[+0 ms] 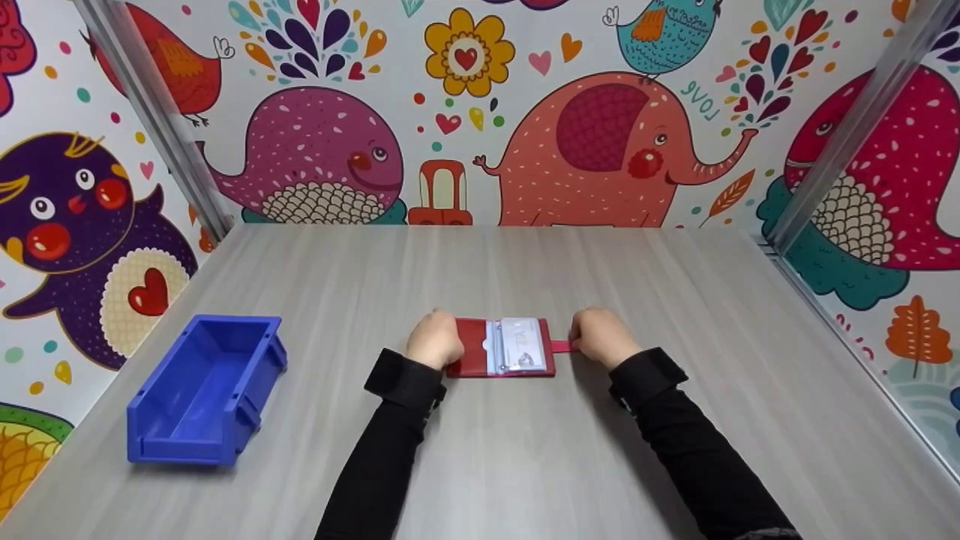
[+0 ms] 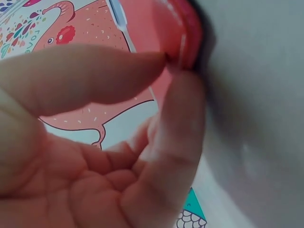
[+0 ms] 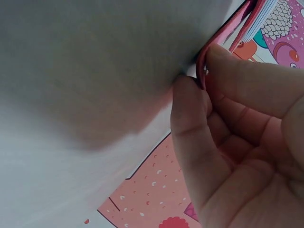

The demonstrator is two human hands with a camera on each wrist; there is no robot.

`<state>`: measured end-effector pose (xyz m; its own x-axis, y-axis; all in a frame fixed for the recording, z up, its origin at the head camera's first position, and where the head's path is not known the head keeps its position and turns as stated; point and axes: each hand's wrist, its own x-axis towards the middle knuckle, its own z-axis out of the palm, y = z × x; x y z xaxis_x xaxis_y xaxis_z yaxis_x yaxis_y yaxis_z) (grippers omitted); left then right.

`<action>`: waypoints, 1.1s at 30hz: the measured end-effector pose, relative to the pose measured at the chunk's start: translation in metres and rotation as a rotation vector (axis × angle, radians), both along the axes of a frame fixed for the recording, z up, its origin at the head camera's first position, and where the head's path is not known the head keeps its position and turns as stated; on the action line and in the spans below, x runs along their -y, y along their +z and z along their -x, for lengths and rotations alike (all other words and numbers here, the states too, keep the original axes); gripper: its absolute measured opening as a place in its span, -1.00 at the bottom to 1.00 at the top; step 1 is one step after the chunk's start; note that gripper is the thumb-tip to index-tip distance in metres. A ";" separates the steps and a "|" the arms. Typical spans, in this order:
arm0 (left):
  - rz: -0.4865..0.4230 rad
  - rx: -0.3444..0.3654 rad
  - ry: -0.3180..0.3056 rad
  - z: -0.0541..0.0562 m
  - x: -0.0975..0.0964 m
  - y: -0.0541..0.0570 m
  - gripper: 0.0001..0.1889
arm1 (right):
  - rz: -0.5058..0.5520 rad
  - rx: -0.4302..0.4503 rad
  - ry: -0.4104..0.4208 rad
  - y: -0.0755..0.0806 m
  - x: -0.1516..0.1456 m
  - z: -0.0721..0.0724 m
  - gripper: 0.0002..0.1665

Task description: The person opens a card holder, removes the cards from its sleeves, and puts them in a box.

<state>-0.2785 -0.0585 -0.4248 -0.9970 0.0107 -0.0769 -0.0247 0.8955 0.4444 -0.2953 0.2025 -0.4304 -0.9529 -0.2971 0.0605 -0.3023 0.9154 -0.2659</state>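
Note:
A small red card holder (image 1: 472,352) lies opened out on the table, with clear plastic sleeves and a pale card (image 1: 523,345) on its right half. My left hand (image 1: 436,339) is at its left side; in the left wrist view thumb and forefinger pinch the red cover's edge (image 2: 187,28). On the other side my right hand (image 1: 604,336) pinches the end of the pink-red strap (image 1: 561,346) that sticks out from the holder. The right wrist view shows that strap bent between thumb and forefinger, with the sleeve edges (image 3: 259,21) behind it.
A blue plastic bin (image 1: 202,390) stands on the left of the pale wood-grain table (image 1: 495,270). Printed walls with cartoon animals enclose the table at the back and both sides, with metal posts (image 1: 847,135) at the corners.

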 end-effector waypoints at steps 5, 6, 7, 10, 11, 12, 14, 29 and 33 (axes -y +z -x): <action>-0.005 0.004 -0.027 0.001 0.000 0.000 -0.73 | 0.000 0.008 0.003 0.001 0.000 -0.001 -0.94; -0.006 0.009 -0.030 0.001 0.001 0.000 -0.76 | 0.004 0.009 0.005 0.001 0.000 -0.001 -0.94; -0.007 0.015 -0.031 0.001 0.001 0.000 -0.78 | 0.011 0.012 0.005 0.001 -0.001 -0.001 -0.95; -0.012 0.026 -0.026 0.001 0.002 -0.001 -0.82 | 0.032 0.009 0.010 0.002 0.000 -0.001 -0.96; -0.012 0.026 -0.025 0.001 0.002 -0.001 -0.83 | 0.037 0.006 0.011 0.003 0.001 -0.002 -0.96; -0.013 0.025 -0.024 0.001 0.002 -0.001 -0.84 | 0.039 0.003 0.010 0.003 0.001 -0.002 -0.97; -0.010 0.023 -0.023 0.001 0.001 -0.001 -0.84 | 0.036 -0.007 0.008 0.004 0.003 -0.003 -0.96; -0.023 0.017 -0.013 0.000 0.001 0.000 -0.79 | 0.105 -0.110 0.153 0.005 0.021 -0.008 -0.90; -0.014 0.022 -0.012 0.000 0.000 0.000 -0.80 | 0.138 -0.124 0.235 0.003 0.024 -0.008 -0.85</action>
<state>-0.2782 -0.0587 -0.4247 -0.9948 0.0240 -0.0985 -0.0238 0.8892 0.4568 -0.2875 0.1786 -0.4276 -0.8419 -0.4896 0.2270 -0.5395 0.7743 -0.3308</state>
